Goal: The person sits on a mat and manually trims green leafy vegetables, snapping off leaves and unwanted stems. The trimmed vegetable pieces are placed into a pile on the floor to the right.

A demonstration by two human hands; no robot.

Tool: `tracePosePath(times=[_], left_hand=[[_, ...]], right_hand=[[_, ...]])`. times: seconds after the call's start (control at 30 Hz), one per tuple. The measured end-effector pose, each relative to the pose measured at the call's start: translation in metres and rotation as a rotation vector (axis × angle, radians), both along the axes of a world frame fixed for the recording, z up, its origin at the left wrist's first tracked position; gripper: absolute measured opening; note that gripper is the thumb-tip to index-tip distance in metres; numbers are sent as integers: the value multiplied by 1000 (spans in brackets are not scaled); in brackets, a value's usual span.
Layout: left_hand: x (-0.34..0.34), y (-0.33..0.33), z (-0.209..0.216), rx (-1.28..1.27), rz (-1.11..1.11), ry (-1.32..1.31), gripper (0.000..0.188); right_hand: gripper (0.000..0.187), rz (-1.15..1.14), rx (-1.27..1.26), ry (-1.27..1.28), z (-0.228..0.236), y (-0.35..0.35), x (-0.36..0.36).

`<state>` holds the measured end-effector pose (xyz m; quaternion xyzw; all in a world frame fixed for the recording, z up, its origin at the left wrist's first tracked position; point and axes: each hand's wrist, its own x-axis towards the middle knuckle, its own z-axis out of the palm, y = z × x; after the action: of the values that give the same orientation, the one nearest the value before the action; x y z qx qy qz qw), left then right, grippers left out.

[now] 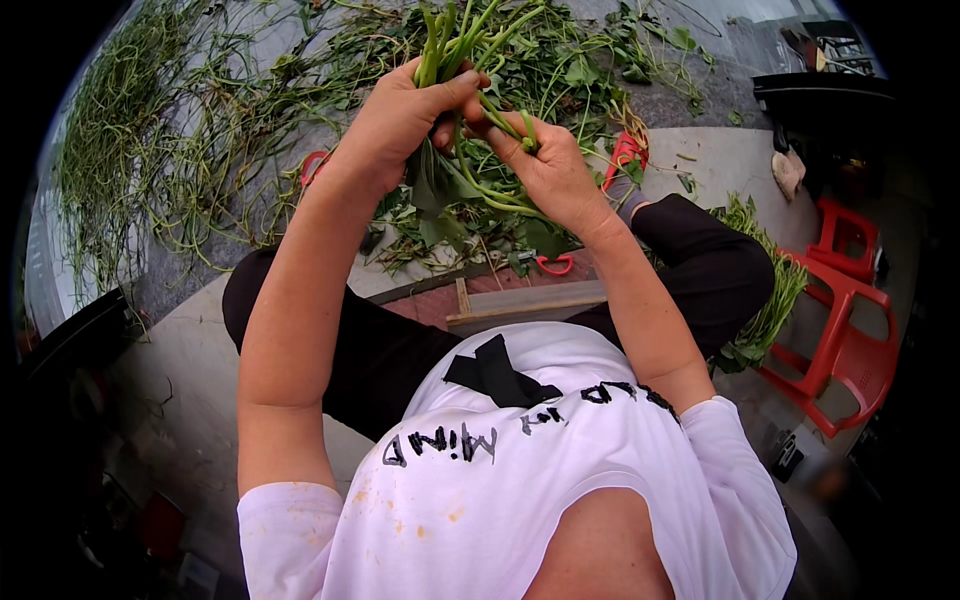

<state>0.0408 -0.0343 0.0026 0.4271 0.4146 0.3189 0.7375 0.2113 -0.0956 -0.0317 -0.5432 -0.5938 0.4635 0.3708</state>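
Note:
Gathered in my left hand [400, 125] is a bunch of green leaf stalks [432, 62], with the stalk ends poking up above the thumb and forefinger. My right hand [560, 178] is closed close beside it, thumb and fingers pinching a thin green vine stem [500, 204] that loops below both hands. Dark green leaves [432, 185] droop under my left hand, limp and partly in shadow. The two hands nearly touch at the fingertips. Beneath them spreads a loose heap of leafy vines [575, 65].
A tangle of thin stripped stems [125, 150] covers the ground at left. Between my legs are a wooden board [530, 300] and a red looped handle [554, 265]. At right lie a green leafy bundle [765, 300] and a red plastic stool [845, 325]. Red footwear [627, 155] shows ahead.

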Motion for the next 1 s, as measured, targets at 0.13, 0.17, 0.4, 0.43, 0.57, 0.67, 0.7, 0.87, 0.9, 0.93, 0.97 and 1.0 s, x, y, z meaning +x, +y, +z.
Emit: tracePosePath(times=[0.13, 0.17, 0.4, 0.43, 0.57, 0.67, 0.7, 0.87, 0.9, 0.93, 0.97, 1.0], left_hand=[[4, 1, -7, 220, 99, 230, 22], [1, 3, -14, 315, 103, 338, 22], [7, -4, -9, 243, 70, 303, 29], [12, -9, -6, 198, 39, 285, 29], [22, -19, -12, 142, -14, 157, 26], [16, -13, -13, 96, -71, 240, 21], [15, -13, -9, 89, -100, 285, 18], [27, -10, -32, 42, -185, 285, 20], [27, -9, -33, 42, -176, 290, 20], [28, -8, -34, 44, -174, 293, 20], [27, -9, -29, 46, -218, 258, 20], [24, -10, -23, 32, -232, 239, 20]], right_hand=[[26, 12, -155, 96, 5, -1, -8], [24, -46, -97, 66, 2, 2, -5], [24, -333, 16, 102, 6, 10, 14], [22, -315, 74, 39, 6, 10, 12], [17, -255, 198, -237, 5, 4, 6], [20, -252, 466, -594, -16, 15, 31], [21, -298, 305, -581, -15, 18, 41], [25, -300, 291, -856, -42, 29, 55], [26, -303, 297, -912, -49, 30, 54], [26, -311, 223, -957, -64, 34, 59], [26, -323, 143, -1007, -83, 39, 69], [26, -334, 60, -1054, -99, 38, 80]])
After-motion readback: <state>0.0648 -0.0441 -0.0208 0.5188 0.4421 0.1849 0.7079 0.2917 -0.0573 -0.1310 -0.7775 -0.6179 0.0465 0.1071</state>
